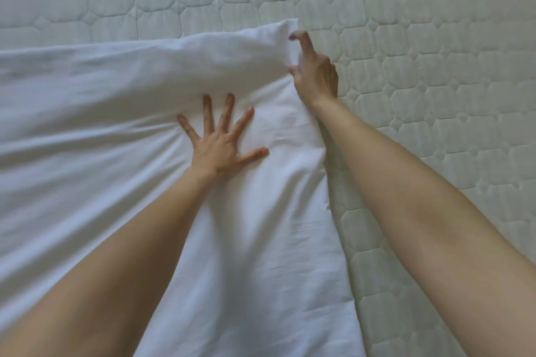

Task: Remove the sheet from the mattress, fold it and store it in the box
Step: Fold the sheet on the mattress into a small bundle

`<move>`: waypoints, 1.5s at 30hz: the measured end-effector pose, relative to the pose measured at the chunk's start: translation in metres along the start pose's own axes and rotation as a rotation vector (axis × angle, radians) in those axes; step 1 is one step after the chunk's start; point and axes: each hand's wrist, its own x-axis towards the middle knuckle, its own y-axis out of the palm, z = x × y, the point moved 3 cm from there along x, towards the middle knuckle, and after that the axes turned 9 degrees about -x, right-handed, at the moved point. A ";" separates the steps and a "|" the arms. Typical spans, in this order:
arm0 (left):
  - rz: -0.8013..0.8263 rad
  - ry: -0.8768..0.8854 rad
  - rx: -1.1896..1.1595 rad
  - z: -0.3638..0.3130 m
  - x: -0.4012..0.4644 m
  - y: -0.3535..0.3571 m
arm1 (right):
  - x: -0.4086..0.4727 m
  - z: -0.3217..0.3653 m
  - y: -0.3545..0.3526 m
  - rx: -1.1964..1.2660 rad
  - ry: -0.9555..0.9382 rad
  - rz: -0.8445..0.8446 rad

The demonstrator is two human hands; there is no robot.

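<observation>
A white cotton sheet [116, 130], folded over on itself, lies on a pale quilted mattress [435, 66] stitched in an octagon pattern. The sheet covers the left and near part of the mattress in view; its far edge runs across the middle of the picture, and its right edge runs down from a raised far-right corner towards the near edge of the frame. Bare mattress shows beyond the sheet and to its right.

The left hand [216, 151] lies flat on the sheet, palm down, with its fingers [227, 109] straight and spread wide, pressing the cloth just inside the far-right corner. Creases fan out from under it to the left and towards the person.

The right hand [316, 78] is at the sheet's right edge, just below that corner. Its fingers are curled, and the cloth bunches against them at the edge, so it grips the sheet there. Both forearms are bare and reach in from the near edge.
</observation>
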 end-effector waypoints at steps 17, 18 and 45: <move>-0.080 0.093 -0.130 -0.051 -0.076 -0.016 | -0.175 -0.038 -0.016 0.265 0.033 0.501; -0.105 0.136 -0.161 -0.058 -0.099 -0.010 | -0.194 -0.041 -0.019 0.267 0.047 0.499; 0.423 0.720 0.101 -0.120 -0.412 0.089 | -0.638 -0.098 -0.052 -0.055 0.548 0.112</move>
